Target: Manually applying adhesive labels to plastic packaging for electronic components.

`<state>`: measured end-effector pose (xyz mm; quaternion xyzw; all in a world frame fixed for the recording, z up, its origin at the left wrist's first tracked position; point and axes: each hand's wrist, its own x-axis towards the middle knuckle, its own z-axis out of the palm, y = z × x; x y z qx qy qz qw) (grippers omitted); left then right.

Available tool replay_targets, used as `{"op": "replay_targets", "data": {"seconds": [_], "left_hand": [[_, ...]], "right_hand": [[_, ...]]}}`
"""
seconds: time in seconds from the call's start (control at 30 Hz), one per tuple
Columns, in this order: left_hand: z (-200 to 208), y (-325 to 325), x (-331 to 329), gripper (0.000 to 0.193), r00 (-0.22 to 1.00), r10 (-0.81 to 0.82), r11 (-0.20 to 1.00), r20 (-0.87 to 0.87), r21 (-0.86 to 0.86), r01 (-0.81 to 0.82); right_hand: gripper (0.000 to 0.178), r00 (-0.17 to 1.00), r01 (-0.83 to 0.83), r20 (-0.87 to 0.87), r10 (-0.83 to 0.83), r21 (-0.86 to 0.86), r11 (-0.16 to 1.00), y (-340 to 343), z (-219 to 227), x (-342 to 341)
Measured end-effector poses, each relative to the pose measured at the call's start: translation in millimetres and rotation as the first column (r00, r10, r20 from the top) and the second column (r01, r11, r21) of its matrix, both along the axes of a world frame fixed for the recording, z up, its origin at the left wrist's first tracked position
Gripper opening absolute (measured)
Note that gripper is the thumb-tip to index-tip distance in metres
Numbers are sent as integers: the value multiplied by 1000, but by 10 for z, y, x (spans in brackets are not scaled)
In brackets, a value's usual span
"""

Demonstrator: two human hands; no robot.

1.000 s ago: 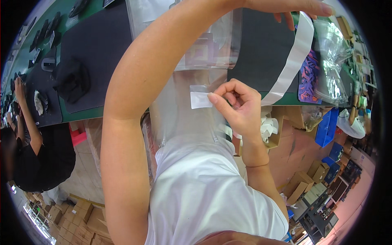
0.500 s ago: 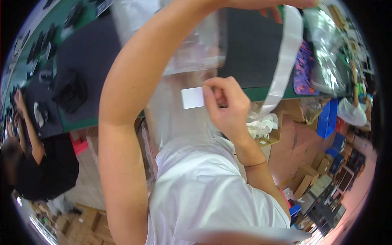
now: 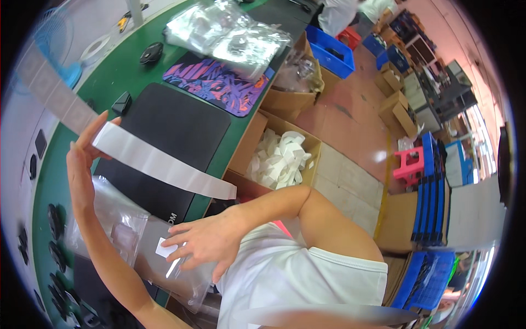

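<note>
A long strip of white labels (image 3: 159, 163) runs across my left hand (image 3: 82, 153), its fingers closed on it. The strip's far part rises to the upper left, and its loose end hangs over the table edge to the right. Near my body, my right hand (image 3: 205, 238) is spread over clear plastic bags (image 3: 150, 249), fingers apart. Its fingertips touch a square white label (image 3: 164, 248) lying on the top bag. A second white piece shows partly under the fingers; I cannot make out whether it is a label.
Beyond the bags lie a black mouse pad (image 3: 186, 123), a patterned mouse pad (image 3: 219, 85) and a pile of clear plastic bags (image 3: 227, 38). A cardboard box (image 3: 312, 145) beside the table holds white strip scraps. Several computer mice (image 3: 55, 255) stand on the green table (image 3: 46, 181).
My view has turned to the right. My right hand has gone from pinching the square label above the bag to spreading its fingers over it on the bag. My left hand still holds the strip.
</note>
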<state>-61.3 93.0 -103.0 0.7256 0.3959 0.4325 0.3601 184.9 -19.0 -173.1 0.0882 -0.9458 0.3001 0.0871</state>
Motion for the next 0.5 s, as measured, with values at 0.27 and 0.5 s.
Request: {"op": "replay_targets", "data": {"seconds": [0.27,0.5], "left_hand": [[73,-4,-6,82,999,-11,999,-38,52,13],[52,-52,10,73,999,40,997,-10,69,-39]], "right_hand": [[53,976,-149,139,168,-136,979,145,-8,-124],[20,990,-140,-98,102,-608,781,165,-48,-210]]}}
